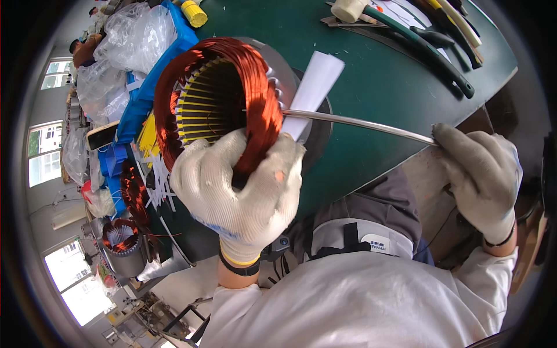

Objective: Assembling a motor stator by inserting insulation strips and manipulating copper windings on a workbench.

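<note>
A motor stator with a thick ring of copper windings (264,87) sits on the green table, its open bore toward the left. Yellow slips (197,110) line the slots inside. In a white knit glove, my left hand (238,185) is closed around the near side of the winding, thumb outside and fingers into the bore. My right hand (478,168), also gloved, grips one end of a thin metal rod (360,123). The rod's other end meets the winding's right side; its tip is hidden there. A folded white paper piece (316,84) stands behind the rod, against the stator.
At the back right of the green table (394,133) lie a mallet (348,8) and several handled tools. Blue bins (142,104) with plastic bags (139,35) line the left, beside yellow and white strips (151,136). Another wound stator (123,246) stands further left.
</note>
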Demonstrator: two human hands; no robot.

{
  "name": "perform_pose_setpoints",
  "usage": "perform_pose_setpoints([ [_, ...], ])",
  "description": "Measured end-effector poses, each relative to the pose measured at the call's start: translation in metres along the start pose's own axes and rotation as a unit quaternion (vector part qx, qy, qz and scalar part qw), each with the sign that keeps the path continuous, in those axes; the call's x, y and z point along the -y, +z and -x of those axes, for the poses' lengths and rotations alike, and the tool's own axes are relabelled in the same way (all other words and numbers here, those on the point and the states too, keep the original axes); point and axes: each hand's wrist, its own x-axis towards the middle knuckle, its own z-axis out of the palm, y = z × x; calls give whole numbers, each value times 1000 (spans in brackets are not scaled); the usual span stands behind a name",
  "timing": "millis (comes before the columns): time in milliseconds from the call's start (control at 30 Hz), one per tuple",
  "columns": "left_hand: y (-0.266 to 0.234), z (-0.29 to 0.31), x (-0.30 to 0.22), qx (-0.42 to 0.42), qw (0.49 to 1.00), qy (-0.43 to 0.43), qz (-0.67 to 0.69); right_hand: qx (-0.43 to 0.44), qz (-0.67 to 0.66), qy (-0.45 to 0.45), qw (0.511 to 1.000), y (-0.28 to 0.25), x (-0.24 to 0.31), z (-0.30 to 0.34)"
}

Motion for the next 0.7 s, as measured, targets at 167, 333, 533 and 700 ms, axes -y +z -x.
perform_pose_setpoints([
  [167, 4, -6, -2, 0, 998, 62, -8, -1, -254, 110, 961, 57, -48, 35],
  [333, -1, 7, 12, 20, 999, 12, -25, 51, -130, 38, 990, 18, -26, 6],
  [533, -11, 2, 7, 33, 997, 72, 18, 23, -187, 93, 978, 34, -13, 50],
  [700, -15, 23, 50, 21, 994, 87, 68, 12, -53, 82, 995, -44, -13, 70],
])
